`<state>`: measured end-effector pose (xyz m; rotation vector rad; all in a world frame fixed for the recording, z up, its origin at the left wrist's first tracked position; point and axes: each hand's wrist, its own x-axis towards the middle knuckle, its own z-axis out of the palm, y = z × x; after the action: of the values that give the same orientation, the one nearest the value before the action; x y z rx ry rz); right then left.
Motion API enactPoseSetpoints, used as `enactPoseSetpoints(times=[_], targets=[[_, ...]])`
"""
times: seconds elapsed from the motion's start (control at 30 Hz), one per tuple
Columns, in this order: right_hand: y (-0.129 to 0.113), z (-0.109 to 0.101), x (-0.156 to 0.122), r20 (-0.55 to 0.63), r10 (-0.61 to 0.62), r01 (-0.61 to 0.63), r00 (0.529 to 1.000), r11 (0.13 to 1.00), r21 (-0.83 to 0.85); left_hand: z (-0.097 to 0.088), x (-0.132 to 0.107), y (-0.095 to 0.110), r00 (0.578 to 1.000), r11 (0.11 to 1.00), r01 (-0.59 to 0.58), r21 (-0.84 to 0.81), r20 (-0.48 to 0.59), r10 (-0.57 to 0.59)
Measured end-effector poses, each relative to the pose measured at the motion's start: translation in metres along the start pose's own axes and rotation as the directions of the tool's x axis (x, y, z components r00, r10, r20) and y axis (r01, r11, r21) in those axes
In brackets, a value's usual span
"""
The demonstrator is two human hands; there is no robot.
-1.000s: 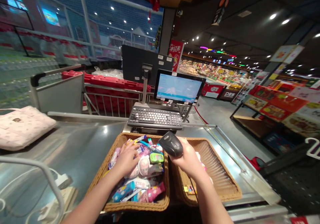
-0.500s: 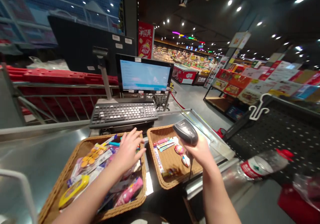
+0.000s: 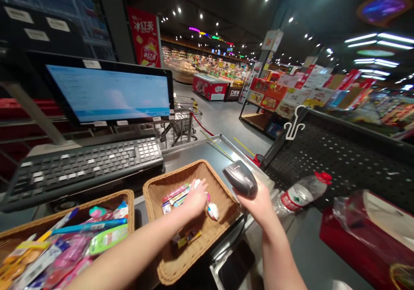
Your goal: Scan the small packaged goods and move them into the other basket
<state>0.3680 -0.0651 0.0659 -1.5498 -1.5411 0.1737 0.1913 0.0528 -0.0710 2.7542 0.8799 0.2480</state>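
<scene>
The scanner [image 3: 239, 178] is grasped in the right hand [image 3: 257, 198], near the right rim of the basket [image 3: 224, 197]. The left hand [image 3: 194, 200] reaches over small packets [image 3: 176, 192] inside — grip cannot be told; the step appears to be picking or placing — next calls for clearing the rim.

Grey shop floor [image 3: 223, 120], black perforated panel [image 3: 365, 160]
A red banner [image 3: 145, 35] stands at eleven o'clock, a chest freezer [image 3: 211, 91] at twelve, stacked cartons [image 3: 294, 95] at two. A white hanger [image 3: 293, 128] hangs by the panel's edge at three; at four are a red-capped bottle [image 3: 296, 196] and, farther out, a red box [image 3: 347, 247].
</scene>
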Motion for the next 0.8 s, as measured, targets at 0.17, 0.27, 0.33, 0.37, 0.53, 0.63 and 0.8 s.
enactPoseSetpoints(times=[0.17, 0.27, 0.33, 0.37, 0.53, 0.63, 0.8], targets=[[0.019, -0.007, 0.003, 0.03, 0.041, -0.042, 0.999, 0.999, 0.022, 0.034, 0.03, 0.014, 0.994, 0.999, 0.02, 0.026, 0.11, -0.022], [0.027, -0.01, 0.005, 0.038, 0.06, -0.061, 0.997, 0.998, 0.019, 0.04, 0.034, 0.019, 0.992, 0.998, 0.057, 0.039, 0.111, -0.061], [0.031, -0.01, 0.007, 0.039, 0.063, -0.064, 0.997, 0.998, 0.021, 0.042, 0.033, 0.018, 0.989, 0.992, 0.114, 0.047, 0.094, -0.118], [0.033, -0.009, 0.008, 0.041, 0.065, -0.066, 0.997, 0.998, 0.024, 0.043, 0.032, 0.017, 0.985, 0.988, 0.147, 0.048, 0.089, -0.151], [0.039, -0.004, 0.013, 0.039, 0.09, -0.091, 0.995, 0.995, 0.046, 0.058, 0.027, 0.008, 0.951, 0.957, 0.29, 0.005, 0.109, -0.289], [0.041, -0.001, 0.016, 0.032, 0.094, -0.096, 0.995, 0.993, 0.074, 0.068, 0.026, 0.004, 0.934, 0.938, 0.346, -0.04, 0.113, -0.34], [0.042, 0.006, 0.016, 0.024, 0.101, -0.103, 0.995, 0.991, 0.09, 0.062, 0.032, 0.003, 0.93, 0.924, 0.365, -0.114, 0.092, -0.356]])
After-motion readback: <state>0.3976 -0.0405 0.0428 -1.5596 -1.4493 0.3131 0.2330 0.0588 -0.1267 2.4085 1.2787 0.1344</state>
